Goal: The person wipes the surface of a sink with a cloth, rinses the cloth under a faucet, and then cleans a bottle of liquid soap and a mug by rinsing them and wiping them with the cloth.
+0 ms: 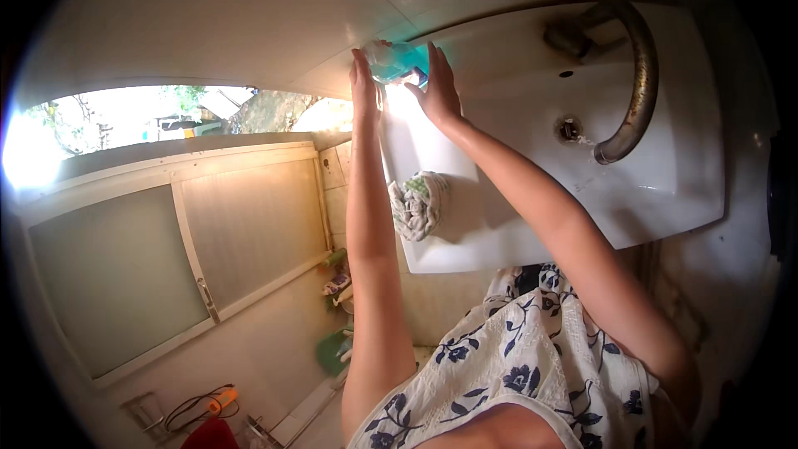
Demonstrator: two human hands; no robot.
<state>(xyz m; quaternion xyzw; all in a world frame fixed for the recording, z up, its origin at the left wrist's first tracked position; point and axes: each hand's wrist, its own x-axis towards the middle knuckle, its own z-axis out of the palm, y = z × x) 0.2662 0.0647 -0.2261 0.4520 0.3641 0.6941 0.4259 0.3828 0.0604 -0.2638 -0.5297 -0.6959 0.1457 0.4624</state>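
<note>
At the far left corner of the sink, a clear bottle of teal liquid [404,61] stands between my two hands. My left hand [365,83] lies along its left side, fingers nearly straight and pressed to it. From the right, my right hand [439,90] grips the same bottle, thumb toward me and fingers up along its side. Its base is hard to make out in the glare. Nearer to me on the sink's left ledge sits a rolled white and green cloth [418,206], apart from both hands.
The white sink [515,241] has a curved, worn metal faucet [644,75] arching over its drain [568,128]. Bright light comes through a window opening [224,112] on the left, above a frosted sliding panel [116,270]. An orange object with a black cord [223,400] is low at left.
</note>
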